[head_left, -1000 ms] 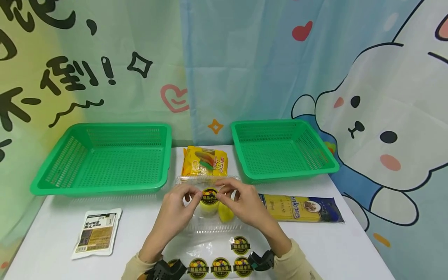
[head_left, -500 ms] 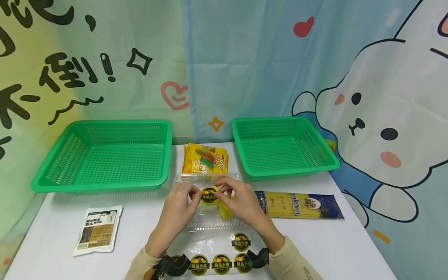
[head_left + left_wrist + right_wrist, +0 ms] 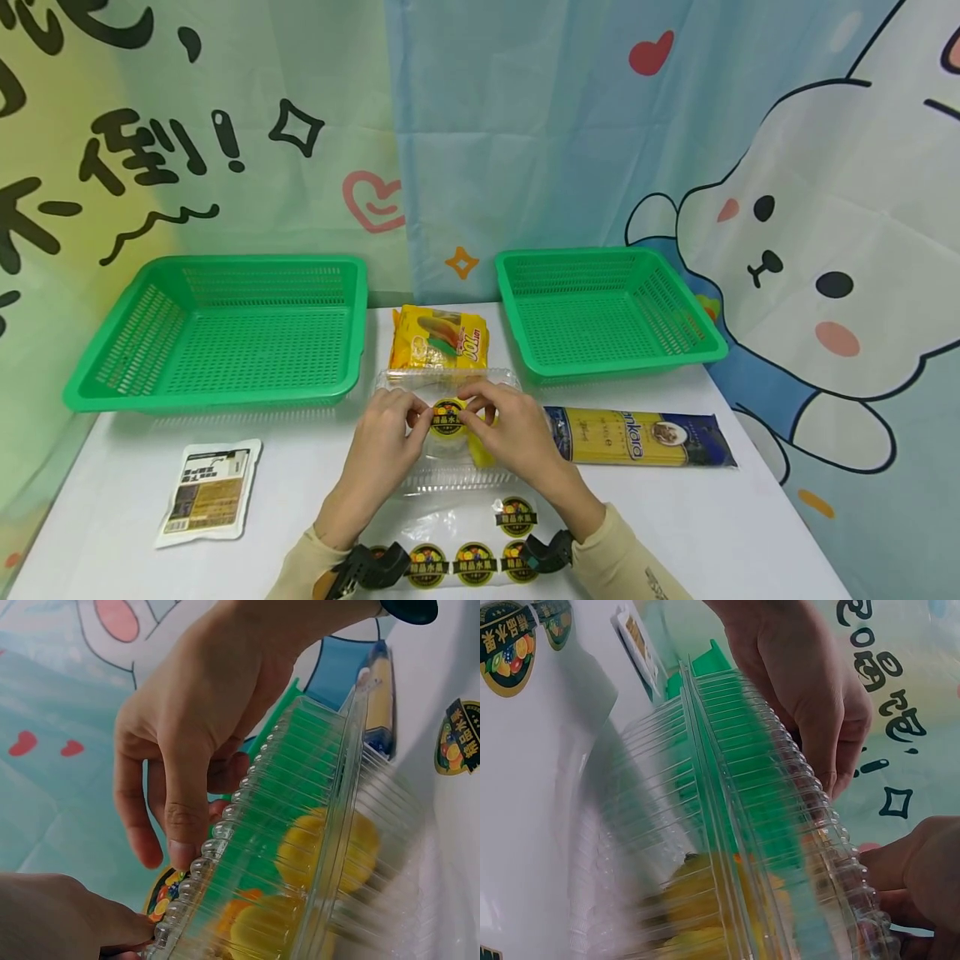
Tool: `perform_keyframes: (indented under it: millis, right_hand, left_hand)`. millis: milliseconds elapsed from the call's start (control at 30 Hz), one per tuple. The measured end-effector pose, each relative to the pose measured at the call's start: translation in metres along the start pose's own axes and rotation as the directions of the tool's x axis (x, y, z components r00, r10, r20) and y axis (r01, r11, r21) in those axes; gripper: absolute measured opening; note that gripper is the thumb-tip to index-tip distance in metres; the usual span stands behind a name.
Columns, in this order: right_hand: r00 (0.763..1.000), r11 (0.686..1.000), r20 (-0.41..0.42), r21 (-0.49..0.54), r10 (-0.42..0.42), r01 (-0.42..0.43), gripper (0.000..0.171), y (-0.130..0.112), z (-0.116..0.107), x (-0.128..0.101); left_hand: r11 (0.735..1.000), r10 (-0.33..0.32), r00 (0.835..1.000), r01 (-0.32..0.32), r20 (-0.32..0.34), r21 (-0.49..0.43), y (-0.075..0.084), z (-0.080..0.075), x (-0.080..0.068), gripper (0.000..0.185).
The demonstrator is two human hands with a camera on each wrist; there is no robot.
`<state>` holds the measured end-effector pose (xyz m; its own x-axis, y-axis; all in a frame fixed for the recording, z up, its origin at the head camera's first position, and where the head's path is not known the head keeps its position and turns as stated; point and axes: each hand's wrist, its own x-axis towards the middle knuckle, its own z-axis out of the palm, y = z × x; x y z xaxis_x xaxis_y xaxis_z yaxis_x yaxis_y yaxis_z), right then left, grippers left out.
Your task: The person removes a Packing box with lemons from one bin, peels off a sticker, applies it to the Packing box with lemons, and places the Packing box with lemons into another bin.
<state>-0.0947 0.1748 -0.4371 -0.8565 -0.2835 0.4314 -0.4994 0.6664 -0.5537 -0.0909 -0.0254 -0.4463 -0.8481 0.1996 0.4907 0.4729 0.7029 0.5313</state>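
A round black sticker [image 3: 447, 418] with pictures of fruit and gold lettering lies stretched between my two hands. My left hand [image 3: 384, 437] pinches its left edge between thumb and forefinger. On the opposite edge, my right hand [image 3: 513, 427] does the same. Below them stands a clear plastic clamshell box [image 3: 450, 481] with ribbed sides. Yellow fruits [image 3: 326, 851] show through its wall in the left wrist view. The fingertips are at the lid's top; whether the sticker touches the lid, I cannot tell.
A clear sheet [image 3: 427, 521] with several like stickers lies in front. Green baskets stand at back left [image 3: 225, 350] and back right [image 3: 607, 312], with a yellow packet [image 3: 438, 337] between. A spaghetti pack [image 3: 637, 437] lies right, a white-edged pouch [image 3: 210, 492] left.
Both hands keep their pinch on the sticker. It has come slightly nearer the box lid, covering more of the fruit below. The whole view has shifted slightly upward.
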Motion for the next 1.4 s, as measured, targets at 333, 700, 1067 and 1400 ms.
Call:
perform_keyframes:
  millis: [333, 700, 1067, 1400]
  right_hand:
    - [0.998, 0.991, -0.026, -0.120, -0.059, 0.055, 0.022, -0.002, 0.001, 0.000]
    - [0.993, 0.971, -0.036, -0.214, -0.112, 0.102, 0.019, -0.003, 0.004, -0.001]
    - [0.995, 0.974, 0.005, -0.206, -0.095, 0.094, 0.010, -0.003, 0.006, -0.002]
    - [0.997, 0.961, 0.059, -0.271, -0.039, 0.054, 0.007, -0.003, 0.003, -0.005]
  left_hand:
    - [0.999, 0.038, 0.999, -0.037, -0.019, 0.033, -0.002, 0.002, 0.000, 0.016]
    - [0.990, 0.108, 0.993, -0.102, -0.052, 0.098, -0.005, 0.005, -0.001, 0.017]
    - [0.979, 0.152, 0.986, -0.141, -0.072, 0.148, -0.006, 0.007, -0.001, 0.017]
    - [0.970, 0.143, 0.987, -0.123, -0.079, 0.208, -0.010, 0.003, 0.000, 0.016]
